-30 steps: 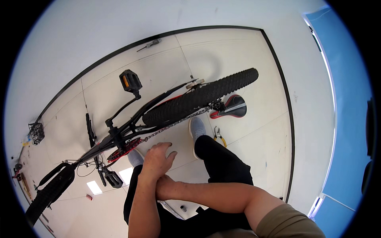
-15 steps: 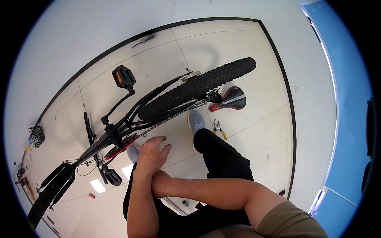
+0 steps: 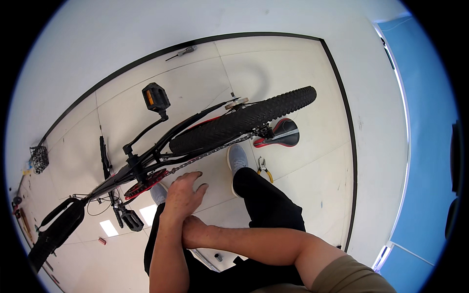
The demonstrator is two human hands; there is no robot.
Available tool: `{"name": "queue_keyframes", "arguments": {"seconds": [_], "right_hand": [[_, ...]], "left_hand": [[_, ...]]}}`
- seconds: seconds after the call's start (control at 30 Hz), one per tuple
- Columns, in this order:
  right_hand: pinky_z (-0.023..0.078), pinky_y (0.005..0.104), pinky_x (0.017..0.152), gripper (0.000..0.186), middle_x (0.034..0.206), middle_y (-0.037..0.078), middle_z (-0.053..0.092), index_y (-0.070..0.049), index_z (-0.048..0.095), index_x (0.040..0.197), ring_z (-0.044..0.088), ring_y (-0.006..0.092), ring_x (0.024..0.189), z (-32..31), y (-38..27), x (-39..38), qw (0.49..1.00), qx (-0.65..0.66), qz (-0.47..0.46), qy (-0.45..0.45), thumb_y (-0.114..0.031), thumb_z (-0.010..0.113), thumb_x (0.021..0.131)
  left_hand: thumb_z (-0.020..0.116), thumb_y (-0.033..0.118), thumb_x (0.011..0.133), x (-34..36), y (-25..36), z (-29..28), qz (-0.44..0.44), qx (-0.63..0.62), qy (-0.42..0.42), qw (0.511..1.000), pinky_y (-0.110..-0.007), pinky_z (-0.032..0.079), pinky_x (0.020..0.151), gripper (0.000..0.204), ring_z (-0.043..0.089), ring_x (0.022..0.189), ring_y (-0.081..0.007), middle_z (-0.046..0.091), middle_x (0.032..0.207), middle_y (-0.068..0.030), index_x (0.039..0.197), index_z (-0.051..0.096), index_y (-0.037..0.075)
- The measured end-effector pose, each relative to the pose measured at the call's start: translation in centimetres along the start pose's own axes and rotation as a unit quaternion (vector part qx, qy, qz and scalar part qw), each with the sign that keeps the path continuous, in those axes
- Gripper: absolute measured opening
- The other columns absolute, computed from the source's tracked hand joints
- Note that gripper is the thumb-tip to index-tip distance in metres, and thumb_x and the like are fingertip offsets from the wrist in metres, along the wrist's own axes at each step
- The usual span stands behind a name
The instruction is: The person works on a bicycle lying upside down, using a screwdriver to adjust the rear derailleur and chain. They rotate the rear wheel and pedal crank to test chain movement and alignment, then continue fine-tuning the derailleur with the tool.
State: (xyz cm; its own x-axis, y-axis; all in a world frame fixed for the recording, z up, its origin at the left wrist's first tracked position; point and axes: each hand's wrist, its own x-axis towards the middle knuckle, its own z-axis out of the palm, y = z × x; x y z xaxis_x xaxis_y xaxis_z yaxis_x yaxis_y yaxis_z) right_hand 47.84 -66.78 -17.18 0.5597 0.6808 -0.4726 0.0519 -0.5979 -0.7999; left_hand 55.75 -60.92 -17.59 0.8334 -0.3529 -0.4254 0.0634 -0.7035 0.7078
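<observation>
A black bicycle stands crosswise before me, its rear wheel (image 3: 244, 119) towards the right and its front wheel (image 3: 56, 232) at the lower left. My left hand (image 3: 184, 195) hovers close to the chain (image 3: 210, 152) and the red-rimmed chainring (image 3: 146, 184); it is open, thumb and fingers apart, with nothing between them. Crossing from the right, my right hand (image 3: 195, 232) is tucked against the left forearm, which hides its fingers. Beyond the frame, a black pedal (image 3: 156, 96) with an orange reflector sticks up on its crank. The other pedal (image 3: 132, 220) sits left of my forearm.
A black and red saddle (image 3: 281, 134) lies beneath the rear wheel, near yellow-handled pliers (image 3: 265, 169) on the tiled floor. A grey-handled tool (image 3: 185, 51) rests by the far wall. A black wire basket (image 3: 39, 158) stands at the left edge, with more tools below it.
The whole view has shifted a little, so the bicycle and floor sit lower in it. Both hands keep nearly the same pose.
</observation>
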Motion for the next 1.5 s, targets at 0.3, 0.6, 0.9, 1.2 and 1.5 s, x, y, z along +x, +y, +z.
{"name": "queue_keyframes", "arguments": {"seconds": [0.3, 0.6, 0.9, 1.2, 1.5], "right_hand": [[0.053, 0.0490, 0.094, 0.036, 0.114, 0.021, 0.070, -0.005, 0.067, 0.113, 0.067, 0.0360, 0.107, -0.2, 0.1, -0.1, 1.000, -0.001, -0.020, -0.015, -0.032, 0.060, 0.090], [0.054, 0.0497, 0.092, 0.032, 0.110, 0.023, 0.070, -0.003, 0.068, 0.106, 0.068, 0.0384, 0.104, 1.7, 0.9, 0.2, 0.998, 0.028, -0.040, 0.032, -0.029, 0.062, 0.089], [0.054, 0.0493, 0.088, 0.027, 0.105, 0.024, 0.071, -0.002, 0.068, 0.100, 0.068, 0.0391, 0.100, 0.7, 0.3, -0.3, 0.999, 0.044, -0.017, 0.018, -0.024, 0.063, 0.085], [0.055, 0.0490, 0.088, 0.029, 0.106, 0.023, 0.071, -0.002, 0.069, 0.101, 0.069, 0.0394, 0.099, 1.0, 0.5, 0.0, 0.999, 0.038, -0.020, 0.000, -0.026, 0.063, 0.086], [0.055, 0.0481, 0.087, 0.032, 0.109, 0.022, 0.071, -0.004, 0.069, 0.103, 0.069, 0.0372, 0.100, 0.1, 0.4, 0.1, 0.998, 0.044, 0.039, -0.004, -0.031, 0.065, 0.087]], "left_hand": [[0.073, 0.019, 0.086, 0.0, 0.4, -0.5, -0.003, -0.009, -0.001, 1.000, -0.047, 0.052, 0.095, 0.042, 0.065, 0.108, -0.0419, 0.068, 0.115, -0.0245, 0.123, 0.065, -0.001], [0.074, 0.020, 0.087, 0.0, 0.1, 0.1, -0.013, 0.007, -0.002, 1.000, -0.043, 0.053, 0.093, 0.063, 0.068, 0.105, -0.0363, 0.070, 0.116, -0.0213, 0.144, 0.053, 0.008], [0.075, 0.016, 0.086, 0.0, 0.2, 0.1, -0.019, -0.004, -0.006, 1.000, -0.044, 0.053, 0.091, 0.078, 0.068, 0.099, -0.0359, 0.070, 0.115, -0.0205, 0.155, 0.040, 0.016], [0.074, 0.018, 0.087, 0.2, -0.1, 0.2, 0.007, -0.009, 0.013, 1.000, -0.043, 0.054, 0.090, 0.067, 0.069, 0.100, -0.0345, 0.070, 0.116, -0.0208, 0.149, 0.049, 0.011], [0.073, 0.030, 0.090, 2.0, 1.0, -0.2, -0.200, -0.267, -0.040, 0.942, -0.044, 0.053, 0.093, 0.064, 0.066, 0.105, -0.0326, 0.069, 0.121, -0.0191, 0.145, 0.051, 0.007]]}}
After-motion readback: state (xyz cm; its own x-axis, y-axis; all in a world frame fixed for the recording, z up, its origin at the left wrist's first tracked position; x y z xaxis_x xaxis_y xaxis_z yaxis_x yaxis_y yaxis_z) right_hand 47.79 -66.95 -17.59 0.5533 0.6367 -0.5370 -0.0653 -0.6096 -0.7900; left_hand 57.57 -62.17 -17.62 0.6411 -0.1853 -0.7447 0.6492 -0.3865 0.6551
